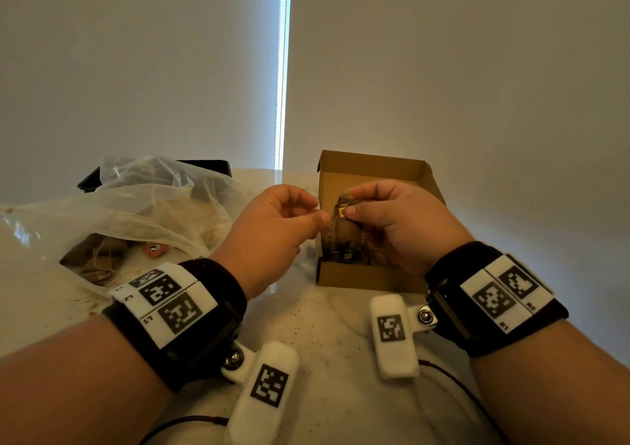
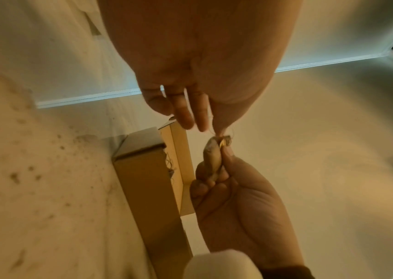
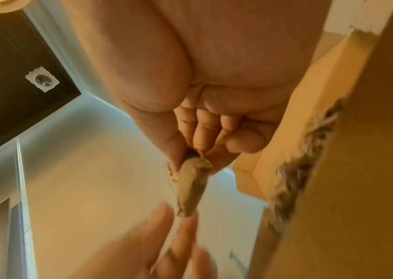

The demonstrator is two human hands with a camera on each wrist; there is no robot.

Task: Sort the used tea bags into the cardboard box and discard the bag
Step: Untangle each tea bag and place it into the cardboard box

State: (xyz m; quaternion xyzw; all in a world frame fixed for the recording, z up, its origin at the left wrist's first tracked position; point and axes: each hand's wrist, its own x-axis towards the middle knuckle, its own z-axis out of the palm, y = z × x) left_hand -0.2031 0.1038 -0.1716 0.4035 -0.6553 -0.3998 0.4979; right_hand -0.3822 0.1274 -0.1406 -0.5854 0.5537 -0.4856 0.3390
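Holding tea bags (image 1: 344,255) (several): cardboard box (image 1: 370,279)

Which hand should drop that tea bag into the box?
Probably the right hand: it already pinches the tea bag over the open cardboard box. The left hand only touches its string from beside the box.

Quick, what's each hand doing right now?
Left hand: pinching the string at the tea bag's top.
Right hand: gripping the tea bag, above the cardboard box.
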